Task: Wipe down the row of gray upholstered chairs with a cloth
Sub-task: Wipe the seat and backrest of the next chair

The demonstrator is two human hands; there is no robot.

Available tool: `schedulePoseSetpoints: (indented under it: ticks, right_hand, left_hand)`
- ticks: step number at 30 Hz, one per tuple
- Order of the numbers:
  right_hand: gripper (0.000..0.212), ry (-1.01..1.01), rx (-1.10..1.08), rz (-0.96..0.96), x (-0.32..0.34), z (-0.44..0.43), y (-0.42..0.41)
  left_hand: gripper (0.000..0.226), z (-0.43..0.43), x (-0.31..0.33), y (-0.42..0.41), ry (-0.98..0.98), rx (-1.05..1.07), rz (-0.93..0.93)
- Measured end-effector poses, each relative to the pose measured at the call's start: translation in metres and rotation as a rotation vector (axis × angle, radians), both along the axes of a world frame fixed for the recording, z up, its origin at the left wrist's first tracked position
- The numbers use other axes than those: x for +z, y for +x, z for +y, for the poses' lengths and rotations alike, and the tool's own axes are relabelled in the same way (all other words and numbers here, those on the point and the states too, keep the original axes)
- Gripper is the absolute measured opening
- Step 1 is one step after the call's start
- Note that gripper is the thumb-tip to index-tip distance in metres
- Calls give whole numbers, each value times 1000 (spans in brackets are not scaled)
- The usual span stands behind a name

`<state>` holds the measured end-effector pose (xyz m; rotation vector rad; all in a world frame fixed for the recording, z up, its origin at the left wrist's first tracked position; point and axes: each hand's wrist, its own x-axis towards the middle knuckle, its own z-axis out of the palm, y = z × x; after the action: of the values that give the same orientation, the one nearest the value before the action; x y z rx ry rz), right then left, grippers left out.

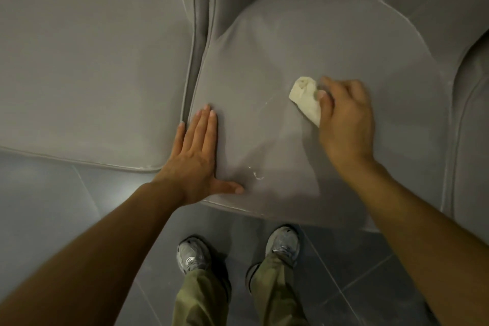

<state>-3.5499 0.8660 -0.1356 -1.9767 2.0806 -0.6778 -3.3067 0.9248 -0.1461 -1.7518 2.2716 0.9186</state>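
Fingers (pixel 326 108) of the right hand (pixel 344 124) pinch the bunched cloth (pixel 304 98) on the gray chair seat (pixel 317 34); the left hand (pixel 198 153) presses flat at its left edge. White smears (pixel 256 175) lie nearer the left thumb, frontward and leftward of the cloth.

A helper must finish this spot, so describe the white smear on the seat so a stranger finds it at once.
Start at the rounded gray seat cushion being wiped. Near its front edge, just past the thumb tip of the left hand, sits the white smear. It is brighter and nearer the person than the faint streak beside the cloth.
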Motion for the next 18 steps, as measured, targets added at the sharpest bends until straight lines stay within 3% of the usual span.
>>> schedulePoseSetpoints:
  ticks: [3,5,12,15,18]
  right_hand:
    - [36,-97,176,233,-5,4,-2]
    - [42,-88,228,285,-13,2,-4]
    - [50,-142,118,359,-16,-48,-16]
    - [57,-92,125,295,-22,-71,-5]
    - [45,-122,196,268,-38,-38,25]
  left_hand:
    - [133,-10,-1,-3,30,-17,-12]
    - [132,-12,-2,-5,37,-11,-15]
    - [135,-12,-9,-8,-12,13,-31]
    - [133,-11,-15,-8,-61,-16,-71]
    - [133,-11,-18,-8,-73,-1,-79]
